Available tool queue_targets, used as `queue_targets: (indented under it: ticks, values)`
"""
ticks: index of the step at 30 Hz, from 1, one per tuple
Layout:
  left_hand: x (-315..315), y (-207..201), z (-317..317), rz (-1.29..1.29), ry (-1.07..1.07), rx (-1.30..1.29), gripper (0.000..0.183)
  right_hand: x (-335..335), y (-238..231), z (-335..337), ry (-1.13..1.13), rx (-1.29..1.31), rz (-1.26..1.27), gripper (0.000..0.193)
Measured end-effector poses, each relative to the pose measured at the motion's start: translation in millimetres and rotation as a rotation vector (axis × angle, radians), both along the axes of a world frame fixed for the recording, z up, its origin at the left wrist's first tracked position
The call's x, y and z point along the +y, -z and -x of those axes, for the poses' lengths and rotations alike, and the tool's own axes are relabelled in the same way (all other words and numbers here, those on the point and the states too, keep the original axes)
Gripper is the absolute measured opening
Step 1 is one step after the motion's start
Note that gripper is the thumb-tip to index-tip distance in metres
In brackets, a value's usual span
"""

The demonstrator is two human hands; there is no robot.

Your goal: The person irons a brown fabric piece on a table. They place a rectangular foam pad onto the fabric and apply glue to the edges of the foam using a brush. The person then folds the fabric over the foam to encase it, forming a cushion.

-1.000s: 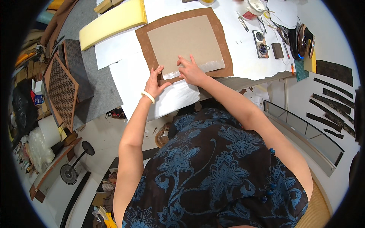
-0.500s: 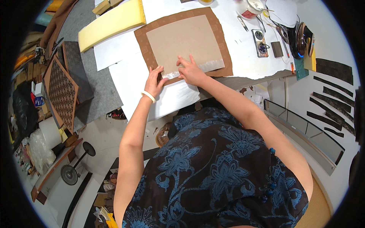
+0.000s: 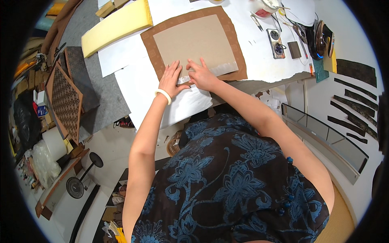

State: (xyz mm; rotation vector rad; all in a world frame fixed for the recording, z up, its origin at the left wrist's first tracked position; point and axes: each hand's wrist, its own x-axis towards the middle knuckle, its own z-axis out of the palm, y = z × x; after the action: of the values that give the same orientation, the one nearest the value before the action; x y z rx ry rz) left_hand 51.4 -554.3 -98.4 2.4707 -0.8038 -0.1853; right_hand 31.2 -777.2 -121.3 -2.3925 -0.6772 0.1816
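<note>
A beige board [image 3: 194, 38] lies on a larger sheet of brown patterned material [image 3: 238, 48], which shows as a border around it. Along the board's near edge runs a shiny whitish strip [image 3: 225, 69]. My left hand [image 3: 172, 79], with a pale bangle on its wrist, rests flat over the near left corner, fingers stretched out and thumb toward my other hand. Just to its right, my right hand [image 3: 202, 77] is over the strip. Its thumb and forefinger appear pinched together at the strip, while the other fingers stick up.
White paper [image 3: 142, 89] covers the table under the work. A yellow foam slab [image 3: 117, 28] lies at the far left. To the right are tweezers [image 3: 257, 23], a power socket strip [image 3: 276, 42], a dark block [image 3: 294, 50] and an iron [image 3: 323, 40].
My left hand has moved slightly right and farther onto the board, its fingers now straighter. My right hand stays nearly in place over the strip.
</note>
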Motion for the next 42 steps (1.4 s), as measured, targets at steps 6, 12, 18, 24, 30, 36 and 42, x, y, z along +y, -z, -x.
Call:
queue_targets:
  ticks: [6, 12, 18, 24, 30, 36, 42]
  values:
    - [12, 36, -11, 0.022, 0.041, 0.016, 0.094, 0, -3, -1, -0.002, -0.003, -0.016, 0.017]
    - [14, 10, -16, -0.03, 0.106, 0.123, 0.085, -1, 0, -1, 0.007, 0.021, -0.018, 0.017]
    - [23, 23, -22, -0.043, 0.141, 0.12, 0.096, 1, -4, -1, 0.005, -0.002, -0.006, 0.017]
    - [20, 13, -19, -0.045, 0.14, 0.183, 0.089, 0, -2, 0, 0.009, 0.007, -0.018, 0.018]
    - [21, 14, -19, -0.059, 0.146, 0.165, 0.087, 0, -3, 0, 0.015, 0.001, -0.014, 0.018]
    - [17, 23, -21, -0.123, 0.134, 0.026, 0.093, -1, -2, 0, 0.016, 0.009, -0.03, 0.018]
    - [-29, -10, -25, -0.125, 0.151, 0.06, 0.122, -1, -1, 1, 0.056, 0.008, -0.044, 0.018]
